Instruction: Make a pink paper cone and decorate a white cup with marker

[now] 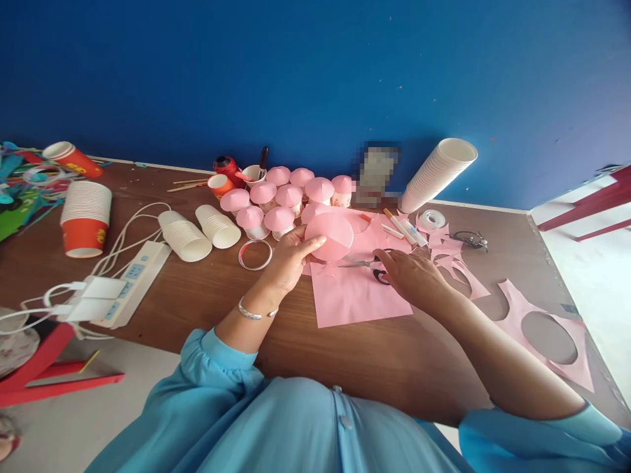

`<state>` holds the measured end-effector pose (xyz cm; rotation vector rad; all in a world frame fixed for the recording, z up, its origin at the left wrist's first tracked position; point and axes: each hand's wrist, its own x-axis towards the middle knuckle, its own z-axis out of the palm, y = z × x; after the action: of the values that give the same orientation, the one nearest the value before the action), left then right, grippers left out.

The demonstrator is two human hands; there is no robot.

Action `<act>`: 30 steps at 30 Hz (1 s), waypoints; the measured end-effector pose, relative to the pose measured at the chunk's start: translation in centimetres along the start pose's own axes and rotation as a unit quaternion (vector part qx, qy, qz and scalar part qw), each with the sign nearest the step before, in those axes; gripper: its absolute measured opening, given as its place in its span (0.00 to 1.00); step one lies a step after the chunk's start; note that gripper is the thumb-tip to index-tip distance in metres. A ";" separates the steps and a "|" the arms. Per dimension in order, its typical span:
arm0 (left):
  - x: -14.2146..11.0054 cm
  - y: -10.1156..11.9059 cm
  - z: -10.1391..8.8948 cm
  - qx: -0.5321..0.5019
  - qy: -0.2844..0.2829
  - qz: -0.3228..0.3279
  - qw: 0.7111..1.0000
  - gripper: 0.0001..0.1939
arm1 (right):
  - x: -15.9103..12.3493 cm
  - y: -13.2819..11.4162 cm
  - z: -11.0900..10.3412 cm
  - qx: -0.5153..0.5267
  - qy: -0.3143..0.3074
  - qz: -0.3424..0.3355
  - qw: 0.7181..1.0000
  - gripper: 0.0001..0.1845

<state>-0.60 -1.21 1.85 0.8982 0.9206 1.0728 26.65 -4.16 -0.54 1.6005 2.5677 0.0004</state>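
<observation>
My left hand (294,253) pinches a round pink paper disc (331,236) between thumb and fingers, with a slit or crease line across it. My right hand (414,279) is closed at the black handles of a pair of scissors (362,263), whose blades point left below the disc. Beneath both lies a sheet of pink paper (359,299). Just behind the disc, several small paper cups with pink cone tops (280,219) stand close together. A roll of tape (255,254) rests left of my left hand.
Stacked white cups (190,236) lie near a power strip (133,282) with cables. A tall cup stack (441,172) leans against the blue wall. Cut pink scraps (547,328), a glue stick or marker (407,228) and white tape (432,221) lie to the right.
</observation>
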 end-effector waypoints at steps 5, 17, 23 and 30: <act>-0.3 -0.7 0.2 -0.021 0.037 0.009 0.999 0.21 | 0.3 -0.5 -0.2 -0.033 0.004 0.007 0.999 0.17; 0.0 -2.9 2.6 -0.091 0.051 -0.002 0.995 0.18 | 5.1 -5.4 -0.2 0.754 0.139 0.132 0.628 0.21; 1.8 -0.4 0.7 0.033 -0.019 0.006 0.999 0.19 | 6.2 -3.9 -1.3 0.712 0.117 0.090 0.686 0.18; 4.0 1.3 0.1 0.222 -0.044 0.048 0.973 0.16 | 6.5 -3.3 -1.3 0.700 0.117 0.062 0.702 0.16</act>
<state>-0.03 2.95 2.41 1.3603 1.0706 0.9131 20.79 0.26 -0.06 2.0643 2.5340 -2.3518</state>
